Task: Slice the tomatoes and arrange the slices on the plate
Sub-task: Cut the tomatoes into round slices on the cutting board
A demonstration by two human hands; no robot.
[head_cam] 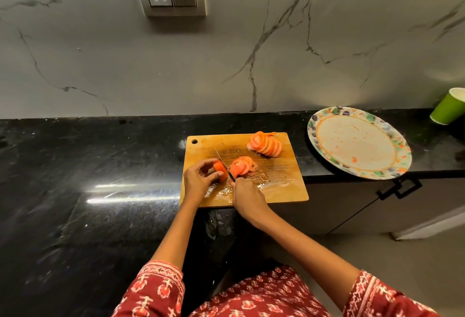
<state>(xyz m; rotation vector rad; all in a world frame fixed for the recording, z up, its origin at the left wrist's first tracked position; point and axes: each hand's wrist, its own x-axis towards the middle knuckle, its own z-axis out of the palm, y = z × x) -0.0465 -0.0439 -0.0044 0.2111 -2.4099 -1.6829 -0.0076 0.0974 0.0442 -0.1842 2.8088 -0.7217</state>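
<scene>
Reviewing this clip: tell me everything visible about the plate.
The plate is round and shallow, with a pale centre, an orange ring and a multicoloured floral rim. It lies flat on the black counter, right of the cutting board, its near edge overhanging the counter's front. It holds no slices, only small orange smears. Neither hand touches it.

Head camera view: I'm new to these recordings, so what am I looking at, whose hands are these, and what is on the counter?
There is no robot, just one picture from a wide-angle camera worn on a person's head, looking down at their own hands. On the black counter lies a wooden cutting board. The left hand holds a tomato piece steady. The right hand grips a knife cutting into it. Fresh slices lie beside the blade, and a second sliced pile sits farther back. To the right are a patterned plate, holding no slices yet, and a green cup.
</scene>
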